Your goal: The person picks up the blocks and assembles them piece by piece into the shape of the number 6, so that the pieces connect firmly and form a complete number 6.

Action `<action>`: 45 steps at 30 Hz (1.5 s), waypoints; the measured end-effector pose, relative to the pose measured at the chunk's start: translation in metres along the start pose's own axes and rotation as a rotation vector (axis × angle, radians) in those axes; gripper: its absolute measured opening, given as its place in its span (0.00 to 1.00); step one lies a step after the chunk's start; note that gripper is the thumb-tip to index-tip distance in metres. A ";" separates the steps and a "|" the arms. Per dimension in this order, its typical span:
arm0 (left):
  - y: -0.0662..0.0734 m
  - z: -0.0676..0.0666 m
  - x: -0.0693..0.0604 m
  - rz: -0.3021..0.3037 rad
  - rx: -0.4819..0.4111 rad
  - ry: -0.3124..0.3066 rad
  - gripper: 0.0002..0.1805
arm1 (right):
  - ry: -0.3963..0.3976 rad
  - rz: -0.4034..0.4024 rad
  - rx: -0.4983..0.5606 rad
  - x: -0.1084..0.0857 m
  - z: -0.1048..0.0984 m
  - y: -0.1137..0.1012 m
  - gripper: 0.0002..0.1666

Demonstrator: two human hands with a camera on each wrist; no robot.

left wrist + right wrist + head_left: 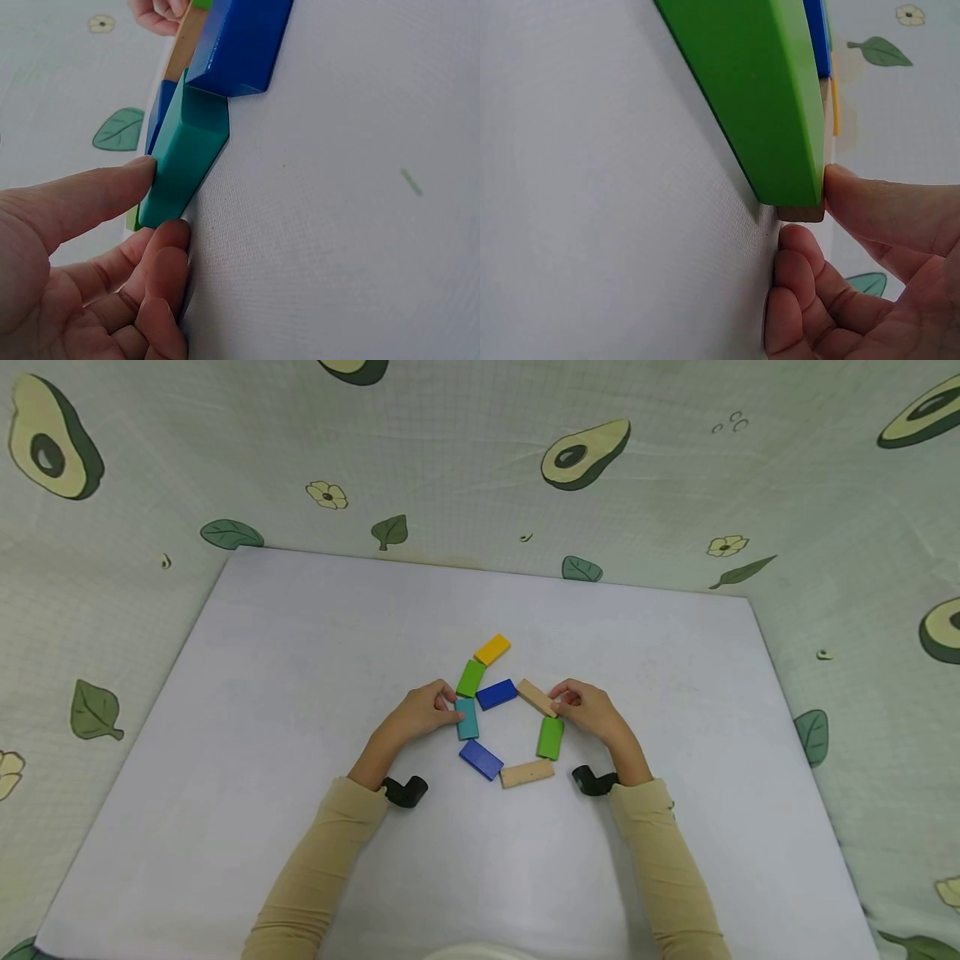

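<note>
Several flat wooden blocks lie on the white table in a ring with a tail. My left hand (424, 708) pinches the teal block (467, 719) on the ring's left side, its thumb (120, 184) on the block. On the right, my right hand (588, 706) pinches the plain wood block (536, 697) by its lower end. The thumb lies against that block, partly hidden behind the green block (750, 97) in the right wrist view. An upper blue block (497, 694) sits between the two held blocks.
A lower blue block (482, 759) and another plain wood block (527, 773) form the near side. A second green block (471, 678) and a yellow block (492, 649) trail off the far left. An avocado-print cloth (465, 460) surrounds the table (300, 635).
</note>
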State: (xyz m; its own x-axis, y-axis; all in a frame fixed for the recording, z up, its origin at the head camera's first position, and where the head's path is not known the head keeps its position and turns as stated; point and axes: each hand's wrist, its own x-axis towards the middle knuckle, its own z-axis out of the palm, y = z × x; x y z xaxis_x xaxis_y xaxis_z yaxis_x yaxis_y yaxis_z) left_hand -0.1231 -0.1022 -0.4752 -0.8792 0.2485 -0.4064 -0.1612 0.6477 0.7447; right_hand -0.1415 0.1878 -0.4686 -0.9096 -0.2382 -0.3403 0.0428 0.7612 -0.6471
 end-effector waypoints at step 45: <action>-0.003 0.001 0.002 0.012 0.004 0.003 0.18 | -0.136 -0.235 -0.075 0.033 0.010 -0.062 0.20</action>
State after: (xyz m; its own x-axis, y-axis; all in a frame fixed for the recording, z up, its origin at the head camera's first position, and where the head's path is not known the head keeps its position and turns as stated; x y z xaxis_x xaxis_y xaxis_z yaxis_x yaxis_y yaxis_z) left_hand -0.1245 -0.1028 -0.4785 -0.8825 0.2536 -0.3960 -0.1492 0.6477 0.7472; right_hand -0.1700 0.1270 -0.4464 -0.8272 -0.4880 -0.2787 -0.1976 0.7168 -0.6686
